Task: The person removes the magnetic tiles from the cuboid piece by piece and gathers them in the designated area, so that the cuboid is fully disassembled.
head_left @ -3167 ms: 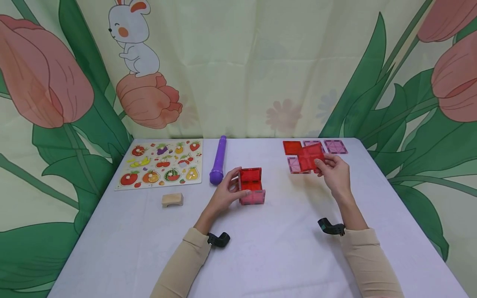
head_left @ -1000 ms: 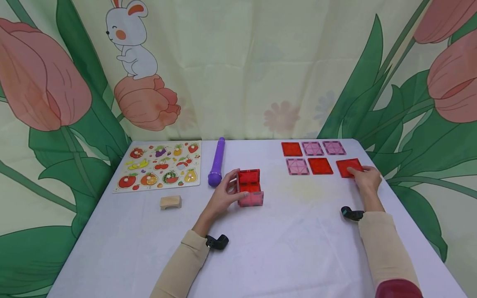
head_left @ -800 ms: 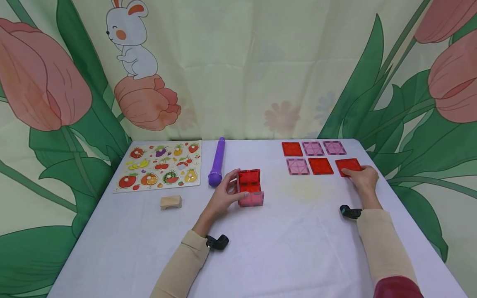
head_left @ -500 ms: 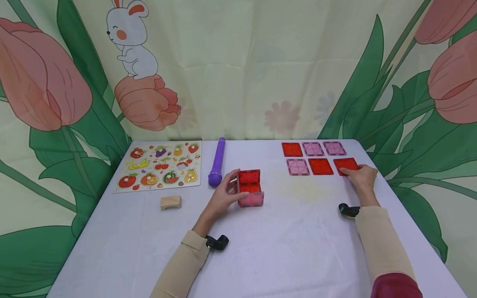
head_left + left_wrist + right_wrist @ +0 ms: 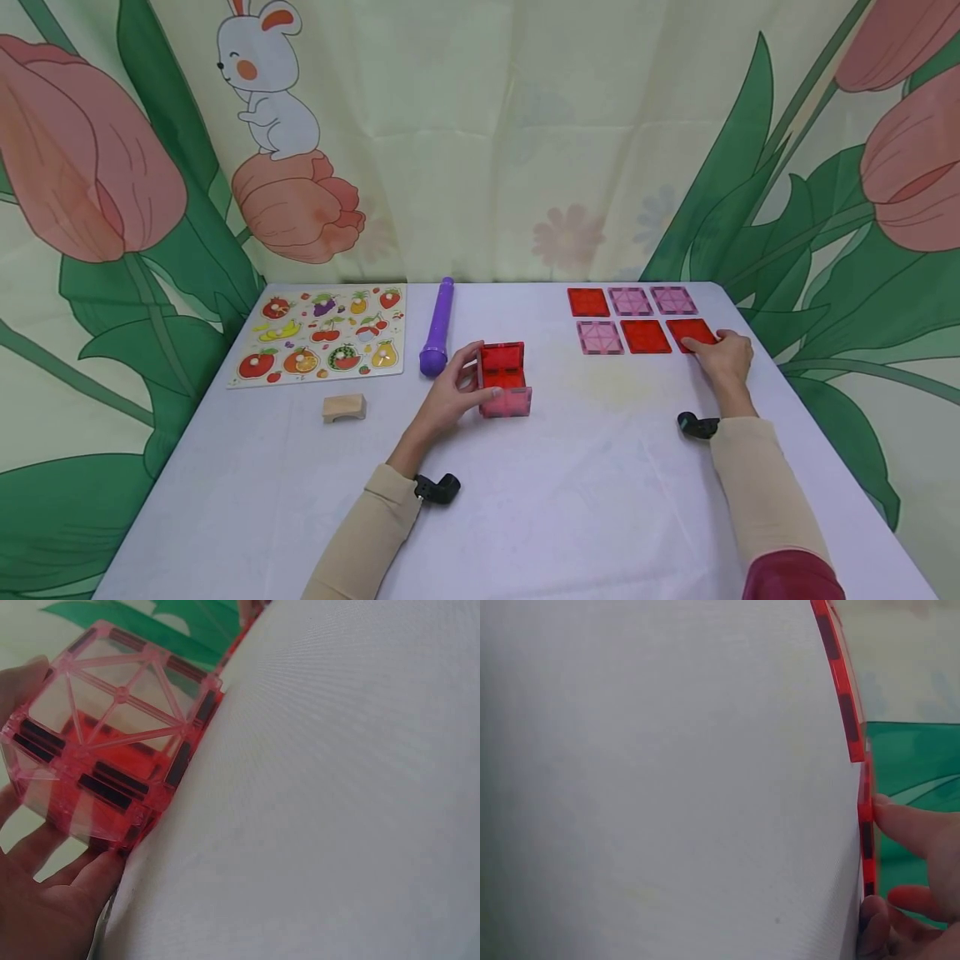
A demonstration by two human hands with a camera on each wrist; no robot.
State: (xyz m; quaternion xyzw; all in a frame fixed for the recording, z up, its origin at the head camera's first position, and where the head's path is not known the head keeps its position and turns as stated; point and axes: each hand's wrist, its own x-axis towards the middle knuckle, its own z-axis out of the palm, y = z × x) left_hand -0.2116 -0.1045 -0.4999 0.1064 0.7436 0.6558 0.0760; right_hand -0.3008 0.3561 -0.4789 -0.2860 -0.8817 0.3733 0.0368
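My left hand (image 5: 447, 392) holds an open-topped box of magnetic tiles (image 5: 502, 357) at its left side, thumb across the near pink wall. In the left wrist view, that pink wall (image 5: 121, 695) shows diagonal ribs and dark magnets along its edges, with fingers behind. My right hand (image 5: 724, 360) holds a flat red magnetic tile (image 5: 687, 328) at the far right, thumb on top and other fingers at its right edge. Immediately left lies another red tile (image 5: 647, 337). The right wrist view shows the held tile (image 5: 866, 832) edge-on, end to end with its neighbour (image 5: 841, 682).
More tiles lie in the two rows: a red one (image 5: 588, 302) and pink ones (image 5: 630, 301). A purple toy microphone (image 5: 438, 329), a fruit puzzle board (image 5: 318, 335) and a small wooden arch block (image 5: 344, 407) lie to the left on the white tablecloth (image 5: 570, 500).
My right hand has carried the red tile from above the pink tiles to the right end of the near row, then slid it left against its neighbour. My left hand stays on the box.
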